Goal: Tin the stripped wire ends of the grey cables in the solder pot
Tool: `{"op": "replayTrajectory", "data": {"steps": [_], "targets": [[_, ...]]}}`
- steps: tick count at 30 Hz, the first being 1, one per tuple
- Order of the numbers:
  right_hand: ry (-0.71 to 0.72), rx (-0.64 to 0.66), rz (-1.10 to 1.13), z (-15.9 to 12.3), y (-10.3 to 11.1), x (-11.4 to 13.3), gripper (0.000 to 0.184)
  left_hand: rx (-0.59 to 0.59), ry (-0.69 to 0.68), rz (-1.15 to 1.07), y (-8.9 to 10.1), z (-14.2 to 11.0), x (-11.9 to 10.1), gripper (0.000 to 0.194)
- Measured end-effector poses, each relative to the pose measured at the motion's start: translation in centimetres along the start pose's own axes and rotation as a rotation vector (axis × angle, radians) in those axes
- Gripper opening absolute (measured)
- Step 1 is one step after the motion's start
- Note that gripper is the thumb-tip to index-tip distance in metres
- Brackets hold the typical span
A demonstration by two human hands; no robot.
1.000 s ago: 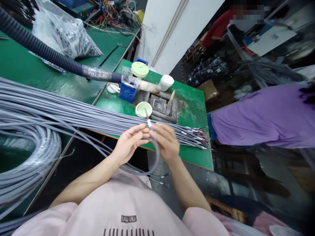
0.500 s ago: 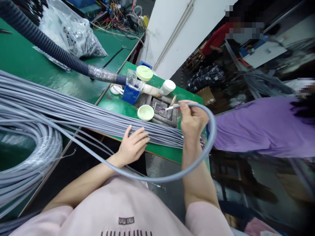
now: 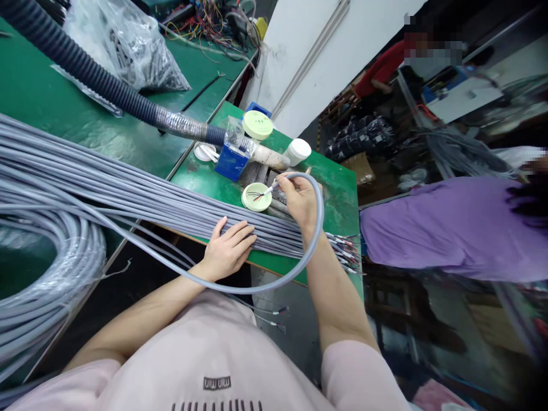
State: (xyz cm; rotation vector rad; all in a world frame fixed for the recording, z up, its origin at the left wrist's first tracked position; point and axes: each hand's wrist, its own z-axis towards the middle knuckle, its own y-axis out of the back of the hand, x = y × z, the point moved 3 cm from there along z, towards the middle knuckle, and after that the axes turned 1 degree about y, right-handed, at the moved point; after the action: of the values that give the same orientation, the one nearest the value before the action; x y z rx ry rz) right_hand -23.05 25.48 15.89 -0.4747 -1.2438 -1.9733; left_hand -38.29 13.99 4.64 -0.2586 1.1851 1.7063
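Note:
My right hand [image 3: 299, 198] pinches a grey cable [image 3: 314, 228] near its stripped end. The cable's thin coloured wires [image 3: 256, 196] fan out over the small pale green dish [image 3: 245, 201]; whether they touch what is in it I cannot tell. From my hand the cable loops down past my right forearm and back to the left. My left hand [image 3: 231, 244] lies with fingers spread on a thick bundle of grey cables [image 3: 171, 200]. That bundle's stripped wire ends [image 3: 345, 251] stick out beyond my right wrist.
A black corrugated hose [image 3: 107, 94] ends in a pale nozzle [image 3: 269, 156] by a blue box [image 3: 231, 162]. Behind stand a round green tin [image 3: 257, 124] and a white jar [image 3: 298, 151]. Coiled cable [image 3: 81, 268] lies left. A person in purple [image 3: 449, 228] is at right.
My right hand has moved left with the cable, bringing its wire ends from the dark metal block to the green dish. My left hand stays on the bundle.

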Motion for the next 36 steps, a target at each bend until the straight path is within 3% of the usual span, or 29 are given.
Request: {"op": "replayTrajectory", "data": {"steps": [16,19,23,26,29,36], "targets": [[0.001,0.081,-0.039,0.4,-1.7,-1.4,0.020,0.007,0.011,-0.023,-0.1,0.0,0.0,0.037],[-0.002,0.031,-0.015,0.6,-0.7,-0.9,0.018,-0.025,-0.010,-0.005,0.0,0.0,0.0,0.037],[-0.023,-0.087,0.029,1.3,2.4,-1.0,0.017,-0.096,-0.069,0.059,0.1,0.1,-0.2,0.034],[-0.031,-0.122,0.032,2.0,4.6,-2.9,0.018,-0.154,-0.105,0.178,0.3,0.3,-0.5,0.028],[-0.047,-0.139,-0.017,2.6,5.8,-5.9,0.019,-0.130,-0.117,0.240,0.3,0.4,-0.7,0.027],[-0.052,-0.169,-0.237,3.2,5.6,-10.8,0.024,-0.155,-0.127,0.244,0.3,0.2,-0.7,0.030]]}}
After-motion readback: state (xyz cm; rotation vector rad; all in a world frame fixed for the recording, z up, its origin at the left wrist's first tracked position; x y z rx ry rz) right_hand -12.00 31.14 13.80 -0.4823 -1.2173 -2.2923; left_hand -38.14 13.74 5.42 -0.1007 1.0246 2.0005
